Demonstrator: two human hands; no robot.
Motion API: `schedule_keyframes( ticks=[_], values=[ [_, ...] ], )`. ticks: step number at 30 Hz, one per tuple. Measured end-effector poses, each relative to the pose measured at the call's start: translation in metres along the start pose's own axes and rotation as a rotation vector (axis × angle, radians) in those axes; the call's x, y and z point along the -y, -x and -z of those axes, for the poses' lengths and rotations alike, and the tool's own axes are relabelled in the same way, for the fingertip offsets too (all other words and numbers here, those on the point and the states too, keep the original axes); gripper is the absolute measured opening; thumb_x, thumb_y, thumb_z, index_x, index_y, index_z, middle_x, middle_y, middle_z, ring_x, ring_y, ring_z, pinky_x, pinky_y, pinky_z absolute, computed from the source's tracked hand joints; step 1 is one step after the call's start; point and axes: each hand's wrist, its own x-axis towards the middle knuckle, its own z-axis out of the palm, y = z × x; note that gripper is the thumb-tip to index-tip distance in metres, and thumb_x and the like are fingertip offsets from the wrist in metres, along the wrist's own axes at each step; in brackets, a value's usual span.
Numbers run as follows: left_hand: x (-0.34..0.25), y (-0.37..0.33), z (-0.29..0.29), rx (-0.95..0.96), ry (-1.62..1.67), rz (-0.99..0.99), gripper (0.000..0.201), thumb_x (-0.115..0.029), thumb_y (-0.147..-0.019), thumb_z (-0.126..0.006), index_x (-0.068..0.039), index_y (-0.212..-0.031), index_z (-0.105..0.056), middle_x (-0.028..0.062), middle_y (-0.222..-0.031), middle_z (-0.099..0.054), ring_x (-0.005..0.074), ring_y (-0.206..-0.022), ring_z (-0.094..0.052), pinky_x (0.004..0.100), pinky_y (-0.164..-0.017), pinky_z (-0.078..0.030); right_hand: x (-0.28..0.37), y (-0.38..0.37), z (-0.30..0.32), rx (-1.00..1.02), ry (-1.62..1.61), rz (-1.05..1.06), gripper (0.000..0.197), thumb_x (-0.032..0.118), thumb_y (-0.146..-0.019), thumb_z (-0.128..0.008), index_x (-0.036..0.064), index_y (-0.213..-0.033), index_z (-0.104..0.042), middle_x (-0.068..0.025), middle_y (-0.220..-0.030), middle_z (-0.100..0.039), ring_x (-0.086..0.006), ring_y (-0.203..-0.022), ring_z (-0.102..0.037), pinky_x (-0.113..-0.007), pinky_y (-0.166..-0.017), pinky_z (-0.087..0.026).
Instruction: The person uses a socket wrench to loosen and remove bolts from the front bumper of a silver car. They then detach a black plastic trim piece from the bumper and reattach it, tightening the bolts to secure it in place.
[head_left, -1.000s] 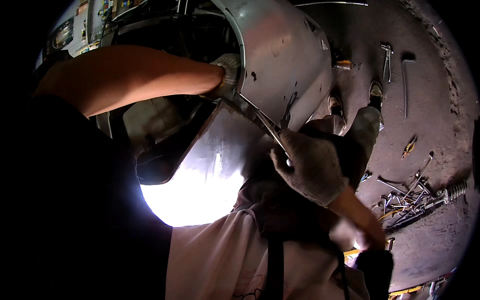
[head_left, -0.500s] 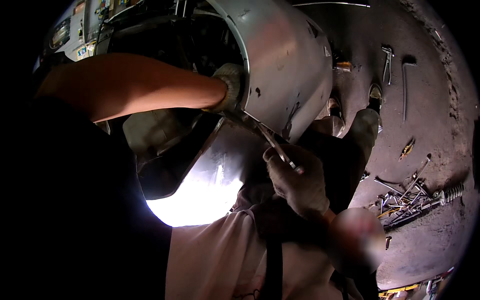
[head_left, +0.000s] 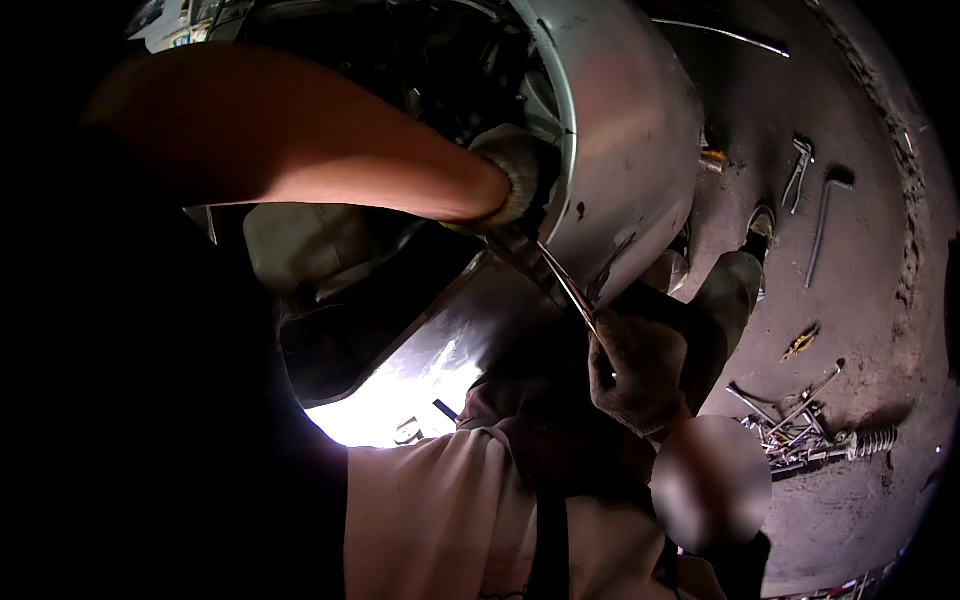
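My right hand (head_left: pixel 640 375), in a grey work glove, is closed round the near end of a slim, shiny metal tool (head_left: pixel 568 285). The tool slants up and left to the lower edge of a scuffed silver car body panel (head_left: pixel 630 120); its far end is lost in shadow. My left hand (head_left: pixel 505 175), also gloved, reaches from the left behind the panel's curved rim. Its fingers are hidden in the dark, so its grip does not show. A dark flat strip (head_left: pixel 515 250) runs below the left glove toward the tool.
Pliers (head_left: pixel 797 175), a bent bar (head_left: pixel 820 230) and a small yellow-and-dark item (head_left: pixel 800 342) lie on the dirty floor. Loose tools form a pile (head_left: pixel 795 430) near a coil spring (head_left: pixel 872 442). Below my left arm sits a pale container (head_left: pixel 305 245), above a brightly lit panel (head_left: pixel 385 400).
The view has shifted, carrying the scene right and down. My right hand now covers the tool's near end, which stuck out past the glove before. My left hand stays behind the rim.
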Motion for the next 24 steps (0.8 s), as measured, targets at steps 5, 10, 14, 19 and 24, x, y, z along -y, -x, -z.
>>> schedule_keyframes(
  ticks=[5,10,14,19,24],
  values=[
    [0.0,0.015,0.011,-0.035,-0.014,-0.006,0.028,-0.02,-0.101,-0.046,-0.017,-0.117,-0.07,0.002,-0.11,-0.069,0.013,-0.092,-0.063,0.025,-0.08,-0.051,0.036,0.014,-0.01,-0.206,-1.558,-1.135,0.008,0.009,-0.095,-0.069,0.0004,-0.094,-0.069,0.0028,-0.058,-0.045,-0.0105,-0.045,-0.038,-0.027,-0.046,-0.032],
    [0.012,0.039,0.03,0.006,1.046,0.298,0.037,-0.024,-0.107,-0.036,-0.012,-0.133,-0.061,0.0038,-0.131,-0.062,0.0169,-0.115,-0.057,0.0317,-0.096,-0.046,0.032,0.015,0.001,-0.029,-1.317,-1.009,0.01,0.007,-0.094,-0.067,-0.0005,-0.099,-0.067,0.0026,-0.064,-0.048,-0.0088,-0.049,-0.041,-0.027,-0.046,-0.033],
    [0.022,0.038,0.033,0.141,0.387,0.024,0.042,-0.025,-0.108,-0.036,-0.008,-0.138,-0.059,0.0072,-0.137,-0.062,0.0209,-0.125,-0.057,0.0355,-0.102,-0.045,0.003,-0.003,0.017,0.003,0.272,0.202,0.013,0.0,-0.086,-0.063,0.0035,-0.099,-0.064,-0.0056,-0.063,-0.055,-0.0208,-0.048,-0.051,-0.035,-0.045,-0.041],
    [0.013,0.016,0.022,0.065,0.059,-0.04,0.04,-0.025,-0.107,-0.038,-0.009,-0.137,-0.06,0.0069,-0.136,-0.062,0.0206,-0.123,-0.057,0.035,-0.101,-0.046,0.019,-0.004,0.011,-0.079,-0.4,-0.322,0.014,-0.001,-0.082,-0.07,0.004,-0.095,-0.068,-0.0031,-0.062,-0.053,-0.0165,-0.047,-0.049,-0.032,-0.044,-0.034],
    [0.012,0.019,0.019,0.053,-0.009,-0.058,0.039,-0.026,-0.106,-0.04,-0.01,-0.135,-0.061,0.0066,-0.136,-0.063,0.0203,-0.121,-0.057,0.0346,-0.1,-0.046,0.046,0.018,-0.013,-0.35,-1.597,-1.204,0.012,0.009,-0.093,-0.065,-0.0007,-0.098,-0.071,0.0057,-0.058,-0.041,-0.0059,-0.045,-0.034,-0.025,-0.046,-0.028]
  ],
)
